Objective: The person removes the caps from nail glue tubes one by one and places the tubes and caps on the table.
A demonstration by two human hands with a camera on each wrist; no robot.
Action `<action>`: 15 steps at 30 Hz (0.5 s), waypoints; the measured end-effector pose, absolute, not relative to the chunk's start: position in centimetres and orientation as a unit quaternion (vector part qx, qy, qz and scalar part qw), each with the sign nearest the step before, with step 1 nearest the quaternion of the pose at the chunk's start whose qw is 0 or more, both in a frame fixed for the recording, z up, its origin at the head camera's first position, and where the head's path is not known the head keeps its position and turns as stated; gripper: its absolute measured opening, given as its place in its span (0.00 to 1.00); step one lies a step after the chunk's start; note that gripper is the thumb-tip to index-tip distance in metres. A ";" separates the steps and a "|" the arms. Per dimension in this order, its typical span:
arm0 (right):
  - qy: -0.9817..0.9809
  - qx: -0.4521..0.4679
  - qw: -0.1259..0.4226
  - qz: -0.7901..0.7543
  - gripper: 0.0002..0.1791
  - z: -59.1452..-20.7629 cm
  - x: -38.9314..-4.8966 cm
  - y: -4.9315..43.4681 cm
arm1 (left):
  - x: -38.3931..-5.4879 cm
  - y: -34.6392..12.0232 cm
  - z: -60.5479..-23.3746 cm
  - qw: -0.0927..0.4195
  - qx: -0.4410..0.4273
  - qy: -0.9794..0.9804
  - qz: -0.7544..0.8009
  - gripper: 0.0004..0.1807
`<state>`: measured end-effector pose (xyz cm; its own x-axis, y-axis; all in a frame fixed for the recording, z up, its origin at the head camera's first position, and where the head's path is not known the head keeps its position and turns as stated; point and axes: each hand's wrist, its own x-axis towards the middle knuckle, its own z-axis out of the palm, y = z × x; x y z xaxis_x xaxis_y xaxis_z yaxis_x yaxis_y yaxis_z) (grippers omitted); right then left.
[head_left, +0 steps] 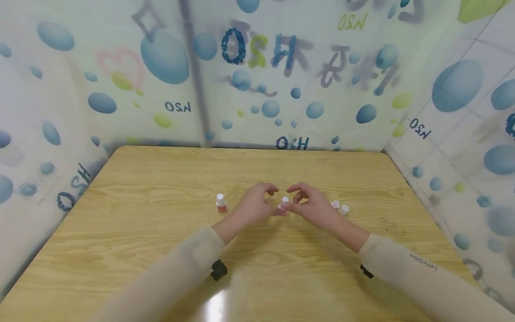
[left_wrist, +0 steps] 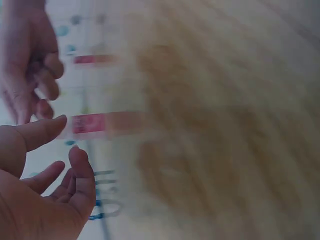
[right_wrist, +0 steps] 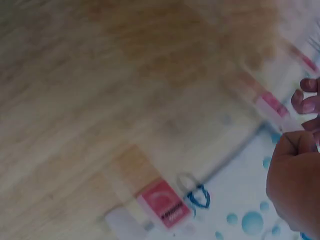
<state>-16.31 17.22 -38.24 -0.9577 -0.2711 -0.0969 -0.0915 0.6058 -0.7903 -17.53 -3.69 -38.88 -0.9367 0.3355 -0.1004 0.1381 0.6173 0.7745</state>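
A small bottle [head_left: 283, 209] with a white cap and pinkish-red label stands upright on the table between the two hands. My left hand [head_left: 255, 203] reaches in from the left, its thumb low beside the bottle and its fingers arched apart from the thumb. From the other side comes my right hand [head_left: 311, 205], thumb tip right at the bottle and index finger raised above it. In the left wrist view, the left thumb and fingers [left_wrist: 82, 170] are spread, and the bottle's label [left_wrist: 90, 125] shows beyond them. The right wrist view shows the right hand [right_wrist: 295, 175] bent close by the cap.
Another capped bottle [head_left: 221, 203] with a red label stands to the left. Behind the right hand are a white-topped item [head_left: 335, 205] and a loose white cap [head_left: 345, 209]. The right wrist view shows a red-labelled bottle [right_wrist: 165, 205] there. A patterned wall [head_left: 257, 107] borders the wooden table [head_left: 161, 179].
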 end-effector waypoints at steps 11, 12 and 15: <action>0.894 -0.076 0.034 -0.440 0.11 -40.6 -15.9 15.2 | -18.2 -3.4 -42.7 0.112 0.163 0.875 0.442 0.14; 0.895 -0.078 0.031 -0.438 0.10 -40.6 -16.0 15.2 | -18.3 -3.4 -42.7 0.111 0.164 0.876 0.440 0.13; 0.897 -0.091 0.020 -0.433 0.10 -40.5 -16.1 15.2 | -18.3 -3.3 -42.6 0.105 0.174 0.881 0.428 0.11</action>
<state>-16.12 15.21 -40.50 -0.9825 -0.1811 0.0427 -0.1460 0.6085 -0.7800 -18.32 -3.30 -42.65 -0.9173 0.3965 -0.0356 0.2168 0.5726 0.7906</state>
